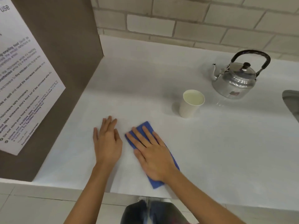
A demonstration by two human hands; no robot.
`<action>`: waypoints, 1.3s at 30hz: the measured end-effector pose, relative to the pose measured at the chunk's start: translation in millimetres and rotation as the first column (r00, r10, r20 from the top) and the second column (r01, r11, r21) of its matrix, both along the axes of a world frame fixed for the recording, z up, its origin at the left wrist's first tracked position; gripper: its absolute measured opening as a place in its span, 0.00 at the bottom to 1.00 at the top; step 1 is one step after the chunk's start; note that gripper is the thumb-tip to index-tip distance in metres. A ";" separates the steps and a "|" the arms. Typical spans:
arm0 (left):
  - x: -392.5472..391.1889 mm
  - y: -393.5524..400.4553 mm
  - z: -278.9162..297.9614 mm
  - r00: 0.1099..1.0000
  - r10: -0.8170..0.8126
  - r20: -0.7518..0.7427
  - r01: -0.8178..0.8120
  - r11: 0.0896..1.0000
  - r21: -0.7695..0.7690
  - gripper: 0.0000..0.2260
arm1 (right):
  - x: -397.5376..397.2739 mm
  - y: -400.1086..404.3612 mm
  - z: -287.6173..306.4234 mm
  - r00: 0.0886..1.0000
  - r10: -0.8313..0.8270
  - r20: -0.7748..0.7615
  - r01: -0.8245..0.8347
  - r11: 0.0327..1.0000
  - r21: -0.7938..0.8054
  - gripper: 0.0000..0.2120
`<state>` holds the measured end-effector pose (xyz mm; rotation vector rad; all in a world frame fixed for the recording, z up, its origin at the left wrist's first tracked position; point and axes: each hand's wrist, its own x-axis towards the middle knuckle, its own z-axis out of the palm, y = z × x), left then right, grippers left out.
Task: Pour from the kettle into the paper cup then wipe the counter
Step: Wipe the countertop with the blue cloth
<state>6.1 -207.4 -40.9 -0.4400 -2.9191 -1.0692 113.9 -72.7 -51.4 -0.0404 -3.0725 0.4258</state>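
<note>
A folded blue cloth (146,126) lies flat on the white counter (226,143) near its front edge. My right hand (152,152) presses down on the cloth with flat, spread fingers. My left hand (107,140) rests flat on the bare counter just left of the cloth, holding nothing. A white paper cup (191,104) stands upright behind and to the right of the cloth. Further back right sits a shiny metal kettle (236,80) with a black handle, its spout pointing left.
A brown panel (68,62) with a printed white notice (21,88) walls off the counter's left side. A brick wall (178,18) runs along the back. A grey sink rim (291,101) shows at the far right edge. Floor tiles lie below the counter's front edge.
</note>
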 end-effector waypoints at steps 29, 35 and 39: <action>95.5 134.8 -6.9 0.958 -0.287 -0.007 0.284 0.950 -0.133 0.21 | 164.6 163.1 8.5 0.883 -0.466 0.047 0.464 0.884 0.048 0.25; 96.6 134.5 -8.7 0.954 -0.301 -0.015 0.294 0.939 -0.179 0.21 | 99.1 206.7 14.6 0.705 -0.705 0.080 0.695 0.709 0.122 0.26; 95.2 133.2 -9.0 0.954 -0.298 -0.026 0.290 0.941 -0.173 0.21 | 132.2 166.0 8.7 0.874 -0.481 0.072 0.480 0.877 0.033 0.25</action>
